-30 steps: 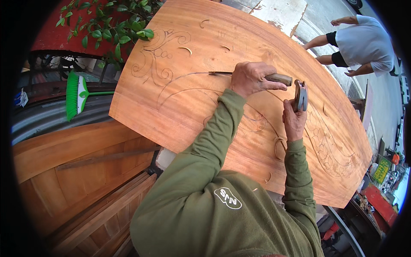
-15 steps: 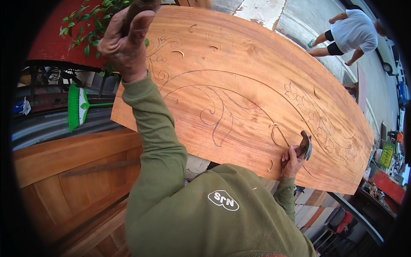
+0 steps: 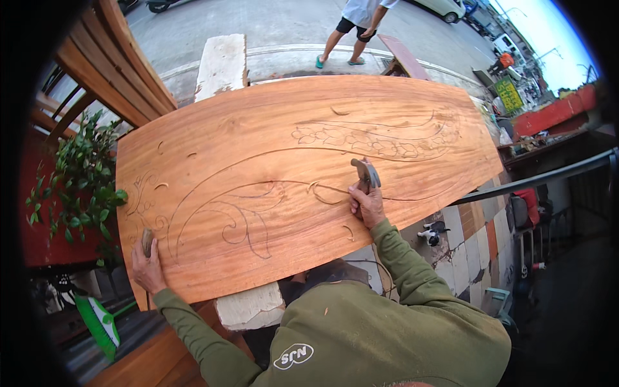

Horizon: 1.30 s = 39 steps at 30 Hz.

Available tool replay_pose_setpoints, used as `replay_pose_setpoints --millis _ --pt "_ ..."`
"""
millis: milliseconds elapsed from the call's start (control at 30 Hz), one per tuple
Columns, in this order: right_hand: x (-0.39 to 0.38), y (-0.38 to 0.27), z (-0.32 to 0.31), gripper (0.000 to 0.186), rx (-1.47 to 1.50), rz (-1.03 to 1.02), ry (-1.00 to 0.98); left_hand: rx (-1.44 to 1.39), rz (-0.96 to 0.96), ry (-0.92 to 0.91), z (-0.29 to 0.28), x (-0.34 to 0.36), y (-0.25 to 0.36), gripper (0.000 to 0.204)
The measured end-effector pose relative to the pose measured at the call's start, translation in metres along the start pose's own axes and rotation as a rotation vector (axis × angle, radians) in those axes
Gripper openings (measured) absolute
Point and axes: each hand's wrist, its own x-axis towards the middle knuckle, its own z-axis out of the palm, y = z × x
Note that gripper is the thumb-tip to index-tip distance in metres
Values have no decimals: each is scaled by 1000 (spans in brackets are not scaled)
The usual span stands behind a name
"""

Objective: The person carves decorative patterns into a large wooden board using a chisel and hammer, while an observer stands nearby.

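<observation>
A large wooden panel (image 3: pixel 219 132) lies before me, with curved grooves and drawn scrolls, leaves and flowers on its face. At its left end, my left hand (image 3: pixel 148 271) is closed around a brown, rounded, wooden-looking piece (image 3: pixel 147 241); its exact kind does not show. Right of the middle, my right hand (image 3: pixel 369 206) grips a claw hammer (image 3: pixel 369 173) close under its head, low over the panel. Beside the hammer, a curled wood shaving (image 3: pixel 314 188) rests near a groove, and several more shavings are scattered about.
A leafy plant (image 3: pixel 80 184) and a green broom (image 3: pixel 97 326) are beyond the left end. A pale block (image 3: pixel 251 306) supports the near edge. A black-and-white cat (image 3: pixel 433 233) is on the tiles at right. Past the far edge, a person (image 3: pixel 361 26) stands on the pavement.
My left hand, raised high with the brown piece, has come down to the panel's left end. My right hand still holds the hammer. The view has turned, bringing the cat into sight.
</observation>
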Motion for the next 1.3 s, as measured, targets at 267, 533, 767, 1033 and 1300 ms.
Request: replay_pose_setpoints --millis 267,533,767,1033,1300 --pt "-9 -6 -3 23 51 -19 1 81 -151 -43 2 -15 -6 50" --pt "-27 -15 21 33 53 -100 44 79 -84 -28 5 -4 -38 52" --pt "-47 -4 15 69 74 -88 194 8 12 -23 21 -5 -22 51" --pt "-66 14 49 79 -17 -195 379 -4 -5 1 22 -11 -18 50" --pt "-61 14 48 74 53 -243 361 -57 -21 65 15 -7 -17 47"
